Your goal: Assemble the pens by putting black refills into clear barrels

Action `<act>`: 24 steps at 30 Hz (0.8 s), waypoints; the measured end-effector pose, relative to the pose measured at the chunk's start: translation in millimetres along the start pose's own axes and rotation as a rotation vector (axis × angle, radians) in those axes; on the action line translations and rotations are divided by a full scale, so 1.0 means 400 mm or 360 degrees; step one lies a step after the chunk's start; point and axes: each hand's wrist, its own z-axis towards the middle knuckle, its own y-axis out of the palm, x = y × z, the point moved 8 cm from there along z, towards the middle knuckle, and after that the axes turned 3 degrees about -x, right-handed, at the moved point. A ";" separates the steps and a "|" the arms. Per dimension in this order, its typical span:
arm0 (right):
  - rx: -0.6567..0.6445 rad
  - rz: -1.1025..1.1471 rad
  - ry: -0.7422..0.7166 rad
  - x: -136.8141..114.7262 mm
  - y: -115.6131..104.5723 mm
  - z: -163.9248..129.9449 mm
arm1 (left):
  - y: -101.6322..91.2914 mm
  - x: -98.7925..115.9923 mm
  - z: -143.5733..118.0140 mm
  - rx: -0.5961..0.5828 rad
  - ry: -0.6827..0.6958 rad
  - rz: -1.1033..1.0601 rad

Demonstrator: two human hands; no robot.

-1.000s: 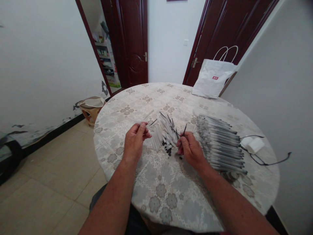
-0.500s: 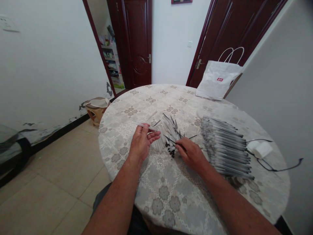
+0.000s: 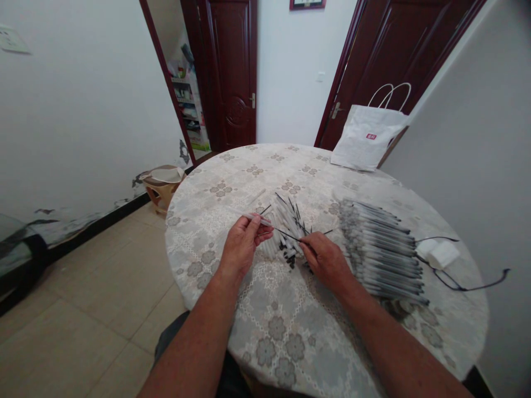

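My left hand point(image 3: 244, 245) pinches a clear pen barrel point(image 3: 253, 216) that lies level, pointing right. My right hand point(image 3: 326, 258) grips a thin black refill point(image 3: 287, 234) whose tip reaches the barrel's open end. Between my hands a loose pile of barrels and refills point(image 3: 286, 226) rests on the round table point(image 3: 265, 326). To the right of my right hand lies a tidy row of pens point(image 3: 381, 246).
A white paper bag point(image 3: 365, 138) stands at the table's far edge. A white charger with a black cable point(image 3: 442, 255) lies at the right rim. One loose barrel point(image 3: 256, 195) lies beyond my left hand. A stool point(image 3: 162, 185) stands on the floor at left.
My right hand turned the black refill from pointing up to pointing left and brought its tip to the barrel in my left hand. My view shifted slightly.
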 end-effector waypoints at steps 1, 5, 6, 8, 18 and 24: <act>-0.0006 -0.0001 -0.0004 0.001 0.002 0.000 | 0.002 -0.002 0.000 -0.0005 -0.0010 0.0008; -0.0013 0.0000 0.0014 0.006 0.005 0.000 | 0.003 -0.010 0.001 -0.0012 -0.0056 0.0030; -0.0016 -0.0004 0.0020 0.006 0.005 0.000 | 0.002 -0.011 0.001 -0.0012 -0.0059 0.0035; -0.0030 -0.0015 0.0024 0.005 0.004 0.000 | 0.000 -0.011 0.001 -0.0017 -0.0051 0.0061; -0.0015 0.0162 -0.0021 -0.016 -0.001 0.000 | 0.039 -0.047 -0.014 -0.0216 -0.0236 0.0199; -0.0070 0.0703 0.0211 0.004 0.008 -0.009 | 0.051 -0.063 -0.022 -0.0272 -0.0397 0.0009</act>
